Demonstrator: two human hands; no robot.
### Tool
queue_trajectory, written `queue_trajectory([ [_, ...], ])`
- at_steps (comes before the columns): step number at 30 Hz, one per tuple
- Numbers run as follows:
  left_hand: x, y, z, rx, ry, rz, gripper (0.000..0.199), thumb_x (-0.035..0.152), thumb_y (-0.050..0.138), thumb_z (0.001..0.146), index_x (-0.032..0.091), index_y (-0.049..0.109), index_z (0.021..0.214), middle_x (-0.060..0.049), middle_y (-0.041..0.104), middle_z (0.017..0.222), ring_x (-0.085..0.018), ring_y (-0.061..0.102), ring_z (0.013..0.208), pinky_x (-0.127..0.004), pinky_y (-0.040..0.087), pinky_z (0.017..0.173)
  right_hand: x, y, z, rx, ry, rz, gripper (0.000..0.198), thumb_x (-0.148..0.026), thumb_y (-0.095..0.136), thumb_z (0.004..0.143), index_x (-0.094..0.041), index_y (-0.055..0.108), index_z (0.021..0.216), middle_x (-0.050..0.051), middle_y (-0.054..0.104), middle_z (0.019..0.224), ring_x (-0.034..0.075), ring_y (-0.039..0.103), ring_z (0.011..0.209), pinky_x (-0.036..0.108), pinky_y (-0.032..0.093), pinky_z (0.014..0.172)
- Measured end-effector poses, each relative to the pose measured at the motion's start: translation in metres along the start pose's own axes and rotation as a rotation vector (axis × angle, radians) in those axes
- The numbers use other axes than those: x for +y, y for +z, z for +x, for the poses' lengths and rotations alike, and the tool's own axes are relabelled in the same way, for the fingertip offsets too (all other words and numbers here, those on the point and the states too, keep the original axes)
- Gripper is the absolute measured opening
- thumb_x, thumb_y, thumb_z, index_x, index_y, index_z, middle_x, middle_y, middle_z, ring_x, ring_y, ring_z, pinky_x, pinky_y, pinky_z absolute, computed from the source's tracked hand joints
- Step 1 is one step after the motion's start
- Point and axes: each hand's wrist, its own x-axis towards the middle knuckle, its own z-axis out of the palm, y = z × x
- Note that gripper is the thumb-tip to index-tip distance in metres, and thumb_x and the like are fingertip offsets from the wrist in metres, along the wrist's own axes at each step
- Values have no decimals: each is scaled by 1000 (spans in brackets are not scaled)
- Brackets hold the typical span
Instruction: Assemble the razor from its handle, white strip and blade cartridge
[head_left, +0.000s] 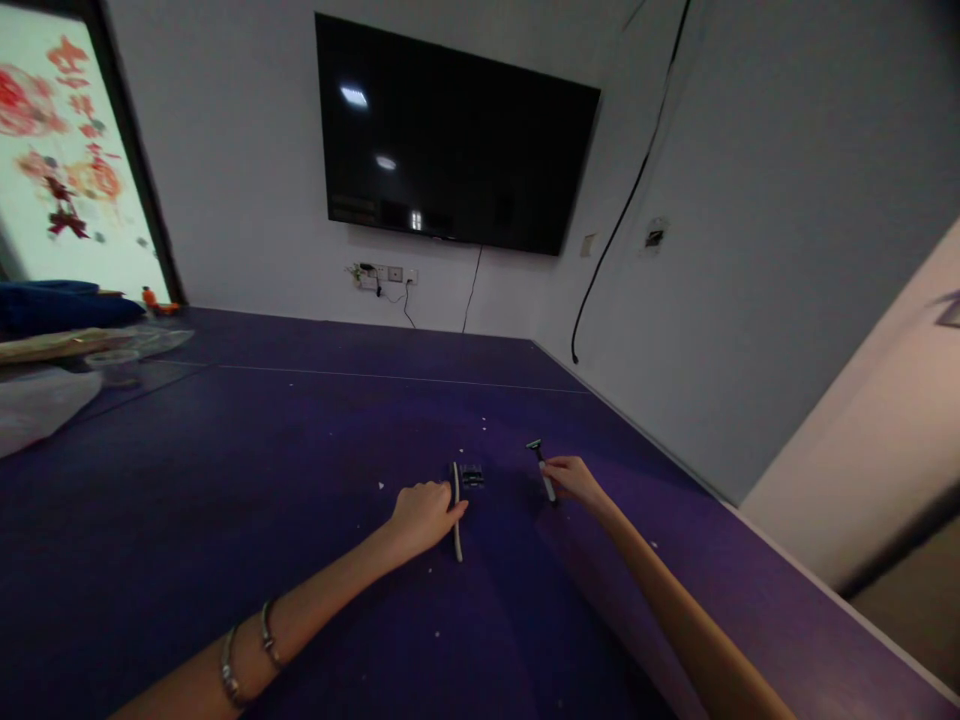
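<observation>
Hands (424, 515) on razors (456, 510), purple table (225, 480)

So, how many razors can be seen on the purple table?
2. One razor lies under the fingers of the left hand, beside a small dark cartridge block. The other razor is at the right hand. More may be hidden under the hands.

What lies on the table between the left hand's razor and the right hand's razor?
In the head view, a small dark cartridge holder lies between the pale razor and the black-headed razor, closer to the former.
</observation>
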Motion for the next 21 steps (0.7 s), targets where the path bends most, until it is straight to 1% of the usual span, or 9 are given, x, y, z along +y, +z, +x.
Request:
queue_trajectory([
  [3, 2, 8, 1, -6, 0, 25, 44, 47, 34, 85, 14, 63, 91, -14, 67, 88, -26, 64, 81, -38, 48, 70, 18, -22, 2, 86, -16, -130, 17, -25, 55, 63, -15, 61, 50, -1, 51, 40, 14, 54, 47, 20, 36, 45],
  [6, 3, 13, 5, -21, 3, 49, 41, 43, 35, 86, 14, 64, 89, -14, 67, 87, -26, 64, 82, -38, 49, 70, 28, -31, 3, 157, -54, -248, 16, -21, 56, 60, -16, 61, 46, -1, 54, 41, 16, 58, 53, 20, 35, 47],
  [10, 5, 15, 13, -62, -7, 73, 36, 36, 38, 84, 14, 66, 88, -13, 67, 90, -26, 64, 84, -39, 49, 71, 34, -31, 7, 194, -104, -367, 12, -17, 56, 59, -17, 67, 54, 2, 62, 52, 18, 61, 61, 20, 36, 51],
  [13, 6, 17, 17, -84, -26, 70, 35, 35, 38, 83, 15, 66, 88, -13, 67, 91, -25, 64, 85, -37, 49, 73, 37, -31, 10, 196, -130, -438, 15, -14, 56, 58, -18, 70, 61, 3, 66, 59, 18, 62, 62, 20, 36, 51],
  [18, 9, 18, 15, -83, -27, 60, 35, 33, 37, 83, 14, 67, 88, -13, 67, 90, -25, 64, 85, -37, 49, 72, 39, -29, 12, 188, -142, -531, 15, -14, 55, 61, -17, 69, 59, 5, 64, 54, 18, 61, 55, 21, 35, 49],
  [21, 10, 18, 13, -86, -32, 52, 33, 29, 37, 82, 14, 66, 88, -13, 67, 91, -25, 64, 84, -36, 49, 72, 38, -28, 11, 196, -156, -565, 14, -14, 55, 61, -16, 69, 59, 7, 63, 54, 18, 61, 55, 23, 36, 50],
])
